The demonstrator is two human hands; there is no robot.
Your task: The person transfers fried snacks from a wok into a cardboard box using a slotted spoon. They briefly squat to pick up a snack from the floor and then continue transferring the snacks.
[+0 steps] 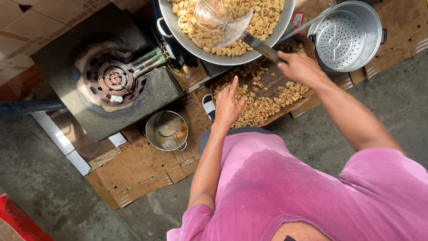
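Golden-brown fried snack pieces (263,105) lie heaped on a flat brown cardboard tray (272,80) on the floor, centre frame. Left hand (228,105) rests flat on the heap, fingers spread open, nothing gripped. Right hand (299,67) is closed around the dark handle of a round wire-mesh skimmer (223,20), whose basket sits over more pieces in a big round metal basin (285,22) just above the tray. Perforated metal steamer pot (345,35) at right. Round gas burner (115,78) on grey block at left; small metal pot with strainer (168,130) below it.
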